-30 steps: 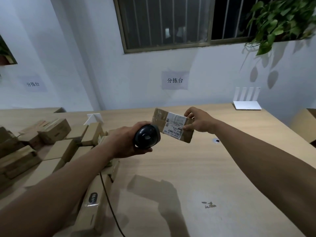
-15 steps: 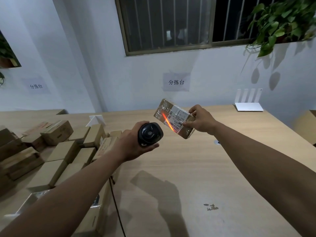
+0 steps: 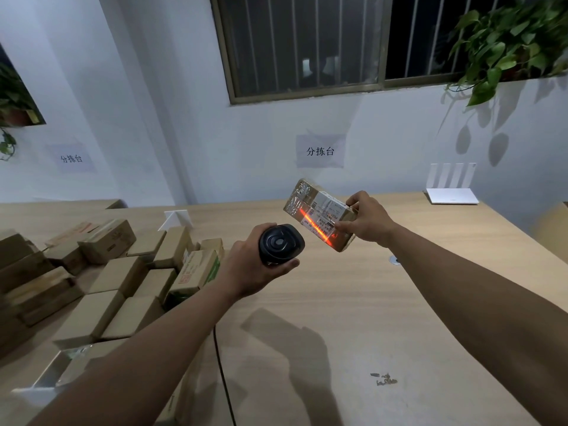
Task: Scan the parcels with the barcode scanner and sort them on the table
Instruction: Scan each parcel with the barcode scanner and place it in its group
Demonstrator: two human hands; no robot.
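Observation:
My left hand (image 3: 250, 272) grips a black barcode scanner (image 3: 280, 243) in the air, its head pointing at a small taped cardboard parcel (image 3: 310, 204). My right hand (image 3: 365, 221) holds that parcel by its right end, tilted, above the wooden table (image 3: 353, 302). A red scan line runs diagonally across the parcel's white label. The scanner's black cable (image 3: 222, 379) hangs down toward the table's near edge.
Several brown cardboard parcels (image 3: 123, 278) are piled over the table's left part. A white folded card (image 3: 175, 219) stands behind them. A white router (image 3: 451, 192) sits at the far right. A small round disc (image 3: 395, 259) and dark scraps (image 3: 385, 379) lie on the table.
A red scan line has appeared on the label. My right hand has lifted and tilted the parcel further, and the scanner has risen slightly toward it.

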